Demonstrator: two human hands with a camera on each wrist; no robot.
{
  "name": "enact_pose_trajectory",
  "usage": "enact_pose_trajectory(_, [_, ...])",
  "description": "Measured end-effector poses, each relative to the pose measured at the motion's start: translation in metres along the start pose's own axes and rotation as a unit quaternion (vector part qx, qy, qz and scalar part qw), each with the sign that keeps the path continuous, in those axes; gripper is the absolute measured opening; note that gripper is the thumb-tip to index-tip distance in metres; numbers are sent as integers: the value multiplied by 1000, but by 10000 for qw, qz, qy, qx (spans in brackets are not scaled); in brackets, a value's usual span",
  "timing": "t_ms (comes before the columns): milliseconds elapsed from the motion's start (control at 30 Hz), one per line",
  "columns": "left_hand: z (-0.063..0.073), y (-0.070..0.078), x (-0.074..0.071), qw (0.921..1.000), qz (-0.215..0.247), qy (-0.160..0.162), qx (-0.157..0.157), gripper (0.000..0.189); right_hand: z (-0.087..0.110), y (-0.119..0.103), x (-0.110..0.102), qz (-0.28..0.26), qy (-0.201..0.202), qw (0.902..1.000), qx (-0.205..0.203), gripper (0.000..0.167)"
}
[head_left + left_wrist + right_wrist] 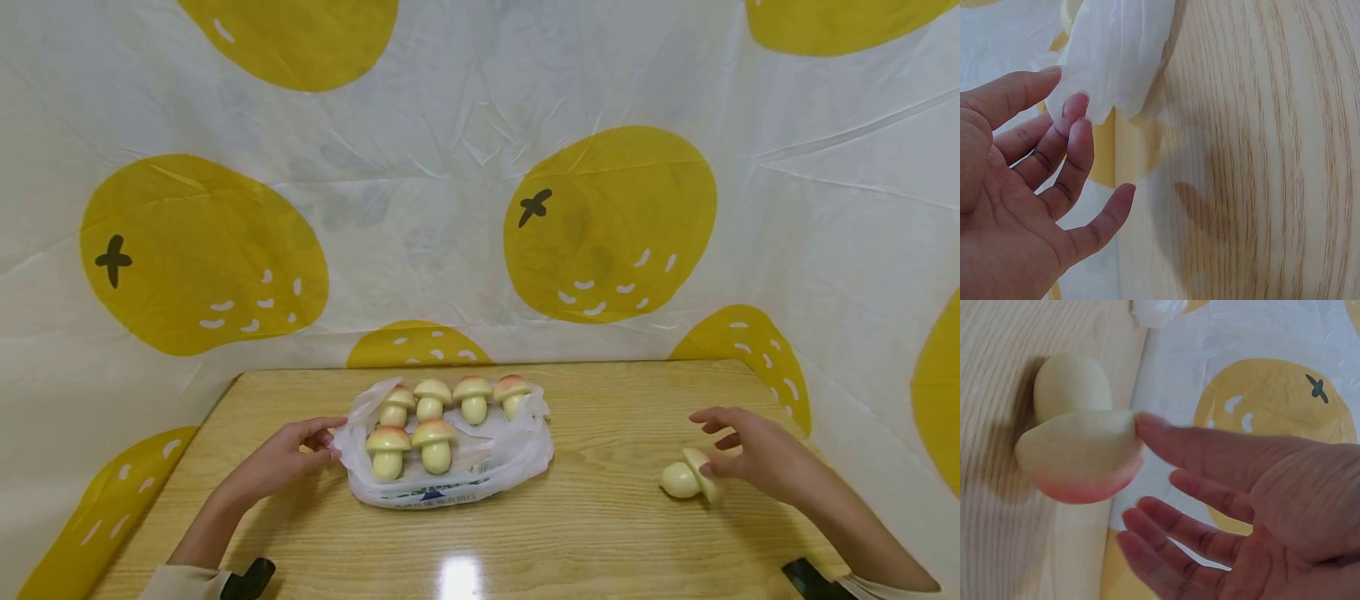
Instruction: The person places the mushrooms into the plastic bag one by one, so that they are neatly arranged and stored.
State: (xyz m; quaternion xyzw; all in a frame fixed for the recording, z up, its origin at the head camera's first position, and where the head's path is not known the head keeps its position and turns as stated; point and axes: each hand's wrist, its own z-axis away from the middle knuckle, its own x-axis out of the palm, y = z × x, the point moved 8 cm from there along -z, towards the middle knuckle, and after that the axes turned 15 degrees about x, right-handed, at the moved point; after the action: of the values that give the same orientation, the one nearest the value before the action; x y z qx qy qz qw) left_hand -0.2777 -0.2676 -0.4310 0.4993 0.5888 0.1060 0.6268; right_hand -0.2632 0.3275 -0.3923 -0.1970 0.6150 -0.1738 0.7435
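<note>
A white plastic bag lies spread on the table with its mouth wide, and several toy mushrooms with cream stems and reddish caps stand inside it. At its left edge my left hand pinches the thin plastic between thumb and fingers, palm visible in the left wrist view. One more toy mushroom lies tipped on its side on the right of the table, apart from the bag. My right hand is beside it, thumb tip touching the cap's edge while the other fingers stretch loosely away from it.
The wooden table ends at the back against a white hanging cloth printed with yellow fruit, which also covers both sides. Dark wrist straps sit at the sleeve cuffs. Light glares off the table's front middle.
</note>
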Motion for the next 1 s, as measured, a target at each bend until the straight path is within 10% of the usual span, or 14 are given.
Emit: enact_pose_trajectory(1000, [-1, 2, 0, 10000, -87, -1, -33, 57, -25, -15, 25, -290, -425, 9980, -365, 47])
